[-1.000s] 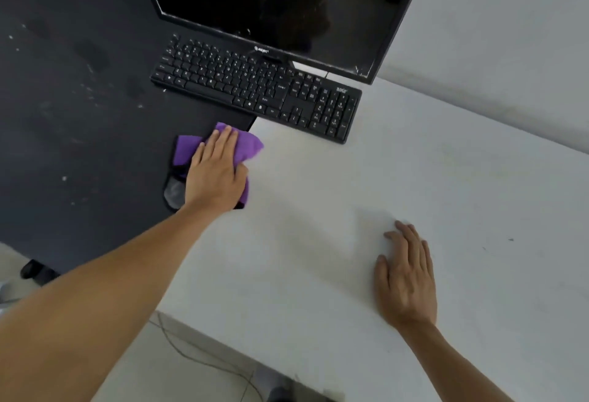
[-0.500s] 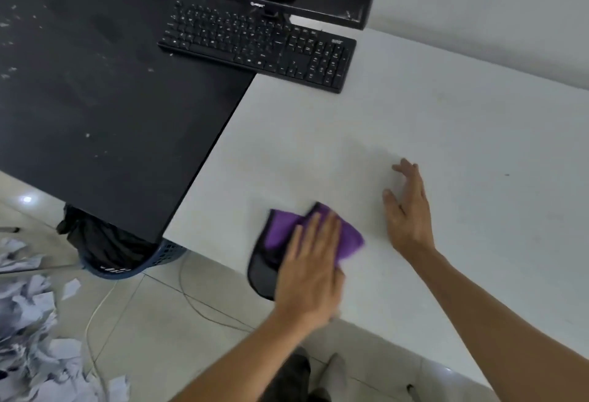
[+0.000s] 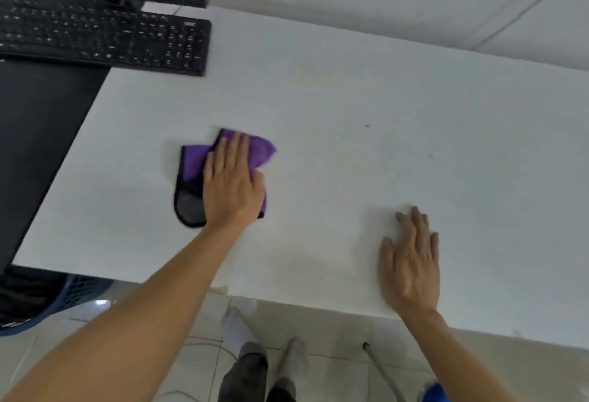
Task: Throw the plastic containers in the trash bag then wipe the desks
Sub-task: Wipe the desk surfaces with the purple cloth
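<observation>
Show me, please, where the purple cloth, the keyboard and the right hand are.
purple cloth (image 3: 263, 150), head view, its bare purple corner on the right.
keyboard (image 3: 105, 39), head view, its middle key rows.
right hand (image 3: 411, 263), head view, the back of the hand.

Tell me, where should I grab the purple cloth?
Probably pinch the loose purple corner of the cloth poking out past the fingers of the left hand, coming from above on its right. It lies flat on the desk, so only an edge lifts.

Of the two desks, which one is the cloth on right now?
The white desk, right of the black desk: the left hand presses the purple cloth flat on it. The black desk bears neither hand nor cloth.
</observation>
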